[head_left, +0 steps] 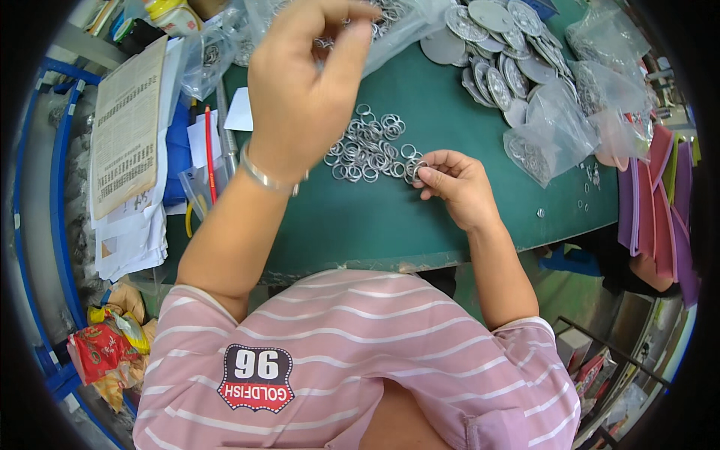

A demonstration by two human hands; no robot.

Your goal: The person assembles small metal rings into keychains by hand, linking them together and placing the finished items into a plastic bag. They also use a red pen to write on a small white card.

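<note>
Metal rings (389, 16) lie in a clear plastic bag (409, 41).

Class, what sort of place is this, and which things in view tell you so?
Probably a workshop for small metal parts, judging by the loose metal rings, the heap of grey discs and the clear plastic bags.

A: Where's the view from?
B: Head-worn, left one of a side-by-side fisheye pair, upright, not mirrored
A: Facing?
B: Steeply down, over the wearer's striped shirt (337, 322) onto the green tabletop (360, 225); metal rings (367, 155) just above mid-frame
A: How near?
B: Close, shirt fills the lower middle; wide lens, straight edges bend, corners black
</note>
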